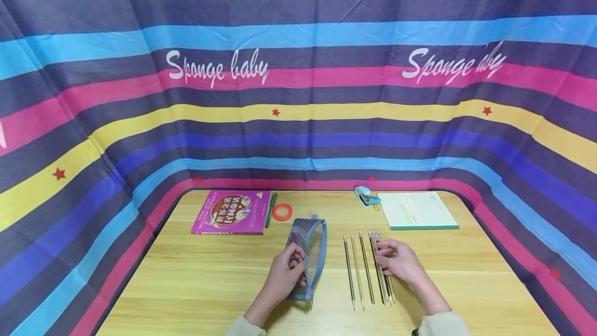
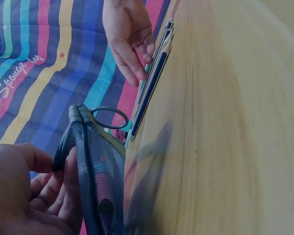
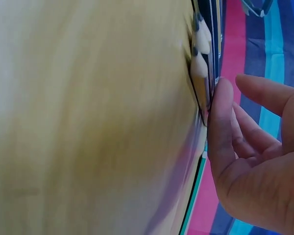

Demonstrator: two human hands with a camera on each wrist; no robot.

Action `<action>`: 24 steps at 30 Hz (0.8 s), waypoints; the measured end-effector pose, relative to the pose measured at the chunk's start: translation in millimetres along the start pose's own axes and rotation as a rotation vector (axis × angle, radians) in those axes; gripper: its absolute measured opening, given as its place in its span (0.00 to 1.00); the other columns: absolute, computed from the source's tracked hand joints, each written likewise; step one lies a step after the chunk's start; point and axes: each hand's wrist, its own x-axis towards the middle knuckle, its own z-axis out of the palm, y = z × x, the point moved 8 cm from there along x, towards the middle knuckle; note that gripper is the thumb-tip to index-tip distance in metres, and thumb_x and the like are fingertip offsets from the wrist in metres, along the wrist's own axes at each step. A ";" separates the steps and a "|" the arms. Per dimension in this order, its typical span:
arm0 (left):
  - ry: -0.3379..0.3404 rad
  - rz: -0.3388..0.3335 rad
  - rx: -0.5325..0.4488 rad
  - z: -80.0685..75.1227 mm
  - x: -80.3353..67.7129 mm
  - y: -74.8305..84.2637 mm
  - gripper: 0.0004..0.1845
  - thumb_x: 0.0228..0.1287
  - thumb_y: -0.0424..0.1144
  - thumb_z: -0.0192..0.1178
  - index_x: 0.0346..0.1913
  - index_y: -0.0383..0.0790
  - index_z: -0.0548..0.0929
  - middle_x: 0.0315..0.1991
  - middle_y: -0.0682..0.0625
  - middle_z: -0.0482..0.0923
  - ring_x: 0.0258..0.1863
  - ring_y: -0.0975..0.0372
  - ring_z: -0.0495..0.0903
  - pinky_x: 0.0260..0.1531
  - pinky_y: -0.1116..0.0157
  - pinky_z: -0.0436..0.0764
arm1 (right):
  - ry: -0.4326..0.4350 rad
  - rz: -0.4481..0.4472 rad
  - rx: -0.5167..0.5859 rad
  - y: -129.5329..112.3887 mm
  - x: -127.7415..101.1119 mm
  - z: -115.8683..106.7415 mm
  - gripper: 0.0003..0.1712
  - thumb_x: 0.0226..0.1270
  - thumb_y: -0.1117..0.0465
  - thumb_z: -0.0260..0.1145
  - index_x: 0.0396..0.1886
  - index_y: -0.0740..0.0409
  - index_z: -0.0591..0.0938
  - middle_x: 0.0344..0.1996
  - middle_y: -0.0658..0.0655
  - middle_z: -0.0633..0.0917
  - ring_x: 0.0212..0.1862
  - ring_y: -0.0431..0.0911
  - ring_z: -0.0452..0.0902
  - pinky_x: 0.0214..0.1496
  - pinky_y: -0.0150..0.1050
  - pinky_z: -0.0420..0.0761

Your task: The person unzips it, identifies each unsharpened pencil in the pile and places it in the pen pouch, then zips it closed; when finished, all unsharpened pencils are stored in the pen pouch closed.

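Note:
My left hand [image 1: 285,273] pinches the edge of a grey-blue mesh pencil case [image 1: 318,268], holding it up off its side with the zipped opening facing right. In the left wrist view, the thumb and fingers grip the fabric of the pencil case [image 2: 100,166]. Several pencils [image 1: 371,266], dark and gold-coloured, lie side by side on the table to the right of the case, points toward me. My right hand [image 1: 402,262] is at the right side of the bunched pencils. In the right wrist view, the thumb is right at the pencils [image 3: 200,68], with the other fingers loosely bent and nothing gripped.
A purple book [image 1: 233,212] lies at the back left of the wooden table [image 1: 168,284], with a green pen [image 1: 271,210] and a red tape ring [image 1: 282,212] beside it. A light blue stapler [image 1: 366,196] and a pale green notebook [image 1: 417,210] lie at the back right. A striped cloth [image 1: 298,82] surrounds the table.

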 end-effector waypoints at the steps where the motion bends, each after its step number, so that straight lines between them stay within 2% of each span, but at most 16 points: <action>1: 0.001 0.001 0.002 -0.2 0.3 0.3 0.06 0.65 0.24 0.56 0.44 0.32 0.75 0.29 0.48 0.75 0.20 0.64 0.79 0.21 0.63 0.90 | 0.000 0.000 -0.006 -0.1 0.2 -0.8 0.25 0.64 0.72 0.71 0.61 0.72 0.78 0.44 0.64 0.85 0.38 0.49 0.85 0.32 0.42 0.92; 11: 0.003 0.002 0.007 -0.3 0.9 -0.5 0.05 0.66 0.24 0.55 0.43 0.32 0.75 0.29 0.48 0.75 0.20 0.64 0.79 0.20 0.64 0.90 | 0.015 -0.003 -0.086 -2.7 1.1 -3.7 0.24 0.61 0.73 0.71 0.58 0.72 0.79 0.39 0.59 0.86 0.33 0.48 0.82 0.22 0.38 0.87; 18: 0.002 0.007 -0.002 0.5 0.6 -1.9 0.05 0.66 0.24 0.56 0.43 0.32 0.75 0.28 0.48 0.75 0.19 0.65 0.79 0.20 0.63 0.90 | 0.034 -0.049 -0.213 -11.1 1.2 2.6 0.28 0.57 0.72 0.74 0.58 0.73 0.80 0.37 0.57 0.87 0.23 0.47 0.80 0.20 0.38 0.86; 24: 0.002 0.012 0.000 0.4 0.5 -1.5 0.05 0.66 0.24 0.56 0.43 0.33 0.75 0.28 0.49 0.75 0.19 0.65 0.79 0.20 0.63 0.90 | 0.037 -0.099 -0.329 -18.9 3.6 11.6 0.32 0.50 0.74 0.76 0.59 0.74 0.79 0.32 0.55 0.83 0.24 0.44 0.78 0.21 0.35 0.86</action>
